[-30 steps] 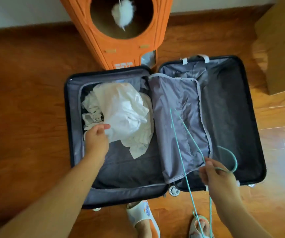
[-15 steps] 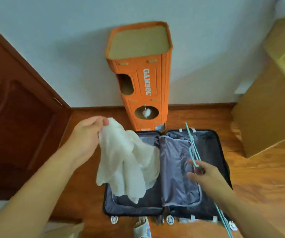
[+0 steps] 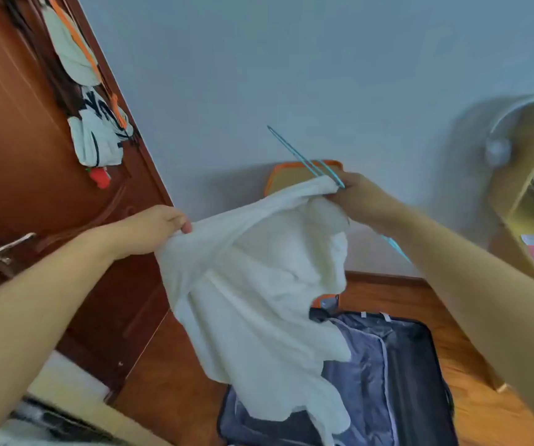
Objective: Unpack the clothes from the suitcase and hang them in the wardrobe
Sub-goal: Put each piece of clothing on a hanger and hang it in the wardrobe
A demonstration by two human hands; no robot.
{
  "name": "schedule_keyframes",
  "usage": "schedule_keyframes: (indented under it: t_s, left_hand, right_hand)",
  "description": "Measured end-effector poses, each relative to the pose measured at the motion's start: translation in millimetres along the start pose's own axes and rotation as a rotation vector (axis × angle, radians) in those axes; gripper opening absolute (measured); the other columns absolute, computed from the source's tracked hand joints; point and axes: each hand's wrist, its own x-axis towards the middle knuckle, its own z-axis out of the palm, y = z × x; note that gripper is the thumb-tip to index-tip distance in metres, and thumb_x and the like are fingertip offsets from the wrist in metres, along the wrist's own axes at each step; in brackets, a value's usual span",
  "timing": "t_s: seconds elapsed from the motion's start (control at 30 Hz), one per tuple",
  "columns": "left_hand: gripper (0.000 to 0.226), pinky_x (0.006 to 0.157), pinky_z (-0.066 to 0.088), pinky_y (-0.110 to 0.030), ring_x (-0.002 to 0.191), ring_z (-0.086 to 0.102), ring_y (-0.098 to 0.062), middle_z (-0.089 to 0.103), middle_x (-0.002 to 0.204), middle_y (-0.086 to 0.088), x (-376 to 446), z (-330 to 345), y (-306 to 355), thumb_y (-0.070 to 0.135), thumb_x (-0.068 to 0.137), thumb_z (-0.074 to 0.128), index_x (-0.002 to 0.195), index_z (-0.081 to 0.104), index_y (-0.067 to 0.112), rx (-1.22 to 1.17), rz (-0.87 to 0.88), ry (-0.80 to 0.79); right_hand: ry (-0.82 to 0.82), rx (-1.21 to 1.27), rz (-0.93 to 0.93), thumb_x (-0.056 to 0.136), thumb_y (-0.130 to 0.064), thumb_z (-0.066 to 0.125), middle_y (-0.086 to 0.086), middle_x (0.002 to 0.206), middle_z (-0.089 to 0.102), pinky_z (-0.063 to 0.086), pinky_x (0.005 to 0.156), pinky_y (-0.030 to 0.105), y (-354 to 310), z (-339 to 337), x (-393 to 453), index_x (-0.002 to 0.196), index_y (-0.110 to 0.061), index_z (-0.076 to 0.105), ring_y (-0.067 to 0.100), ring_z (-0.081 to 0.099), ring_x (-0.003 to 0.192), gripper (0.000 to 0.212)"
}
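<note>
White garment (image 3: 252,284) hangs crumpled in the air above the open suitcase (image 3: 388,381), covering its left half and most of the orange cat tower (image 3: 304,170). Left hand (image 3: 153,228) pinches one edge; right hand (image 3: 360,196) grips the other with a teal hanger (image 3: 304,160).

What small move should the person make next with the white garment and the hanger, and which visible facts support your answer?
Probably feed the teal hanger into the white garment. The left hand and right hand hold the garment stretched between them above the open suitcase, and the right hand also grips the hanger, which is not yet inside the cloth.
</note>
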Motion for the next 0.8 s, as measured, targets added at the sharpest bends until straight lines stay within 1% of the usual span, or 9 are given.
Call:
schedule_keyframes:
  t_s: [0.13, 0.23, 0.3, 0.37, 0.47, 0.53, 0.63, 0.73, 0.8]
  left_hand:
    - [0.030, 0.095, 0.038, -0.028, 0.122, 0.051, -0.029, 0.053, 0.129, -0.011, 2.4, 26.6, 10.8, 0.020, 0.108, 0.042, 0.126, 0.065, 0.014, -0.017, 0.063, 0.136]
    - [0.060, 0.120, 0.025, -0.039, 0.142, 0.032, -0.033, 0.030, 0.157, -0.009, -4.7, 58.2, 30.4, 0.046, 0.102, 0.051, 0.156, 0.035, 0.026, -0.028, -0.008, 0.162]
    - [0.050, 0.115, 0.038, -0.046, 0.126, 0.049, -0.020, 0.043, 0.147, -0.002, -44.9, 87.4, 55.3, 0.045, 0.101, 0.057, 0.148, 0.045, 0.032, -0.428, 0.056, 0.251]
    - [0.043, 0.101, 0.052, -0.039, 0.109, 0.062, -0.005, 0.062, 0.126, 0.015, -100.3, 120.3, 83.4, 0.062, 0.093, 0.056, 0.130, 0.054, 0.039, -0.890, 0.145, 0.234]
    - [0.049, 0.081, 0.048, -0.006, 0.109, 0.059, 0.013, 0.062, 0.109, 0.038, -147.5, 184.7, 94.9, 0.059, 0.084, 0.069, 0.123, 0.044, 0.044, -0.856, 0.191, 0.010]
    - [0.028, 0.082, 0.055, -0.016, 0.108, 0.066, -0.010, 0.067, 0.103, 0.021, -144.1, 223.2, 77.8, 0.024, 0.093, 0.072, 0.109, 0.055, 0.040, -0.759, 0.044, 0.025]
    - [0.015, 0.091, 0.058, -0.049, 0.097, 0.072, -0.034, 0.077, 0.092, -0.005, -124.8, 224.6, 26.4, 0.009, 0.093, 0.067, 0.094, 0.074, 0.022, -0.915, -0.293, 0.099]
    - [0.019, 0.086, 0.057, -0.045, 0.084, 0.074, -0.030, 0.077, 0.095, -0.016, -106.4, 169.2, -1.7, -0.001, 0.092, 0.062, 0.107, 0.072, 0.003, -1.087, -0.366, 0.162]
    - [0.017, 0.083, 0.056, -0.039, 0.081, 0.074, -0.028, 0.076, 0.098, -0.021, -95.1, 124.6, 5.9, -0.004, 0.090, 0.063, 0.105, 0.072, -0.002, -1.079, -0.299, 0.138]
  right_hand:
    - [-0.171, -0.015, -0.067, 0.091, -0.024, 0.058, 0.011, 0.079, 0.058, 0.042, 0.062, 0.033, -93.3, -20.9, -4.9, 0.089, -0.009, 0.064, 0.022, 0.055, 0.072, 0.017]
    - [-0.097, 0.134, 0.049, 0.095, -0.012, 0.053, 0.014, 0.081, 0.059, 0.058, 0.054, 0.036, -129.2, -8.5, -14.3, 0.097, -0.004, 0.063, 0.028, 0.062, 0.068, 0.013]
    - [-0.119, 0.228, 0.134, 0.096, -0.007, 0.046, 0.018, 0.080, 0.062, 0.062, 0.070, 0.050, -139.2, -2.5, -19.5, 0.091, -0.005, 0.063, 0.032, 0.064, 0.070, 0.017]
    - [-0.168, 0.268, 0.200, 0.096, -0.008, 0.039, 0.013, 0.072, 0.062, 0.062, 0.070, 0.045, -145.5, -1.2, -21.9, 0.081, -0.011, 0.061, 0.028, 0.063, 0.060, 0.027]
    - [-0.130, 0.258, 0.253, 0.100, -0.015, 0.041, 0.013, 0.082, 0.064, 0.062, 0.069, 0.043, -152.4, -3.3, -26.7, 0.085, -0.011, 0.062, 0.029, 0.068, 0.067, 0.026]
    - [-0.081, 0.220, 0.256, 0.102, -0.020, 0.045, 0.015, 0.092, 0.061, 0.061, 0.079, 0.050, -157.2, -15.3, -29.1, 0.088, -0.010, 0.062, 0.031, 0.067, 0.085, 0.025]
    - [0.014, 0.193, 0.243, 0.096, -0.020, 0.060, 0.008, 0.089, 0.060, 0.063, 0.072, 0.040, -147.0, -57.1, -29.2, 0.084, -0.017, 0.062, 0.021, 0.066, 0.083, 0.013]
    - [0.090, -0.028, 0.368, 0.092, -0.016, 0.065, -0.001, 0.058, 0.043, 0.039, 0.037, 0.015, -101.2, -100.0, -35.7, 0.071, -0.022, 0.050, 0.005, 0.043, 0.038, 0.027]
    - [0.104, -0.145, 0.462, 0.091, -0.013, 0.064, -0.002, 0.057, 0.026, 0.022, 0.035, 0.011, -61.4, -119.5, -42.7, 0.069, -0.024, 0.041, 0.005, 0.024, 0.031, 0.033]
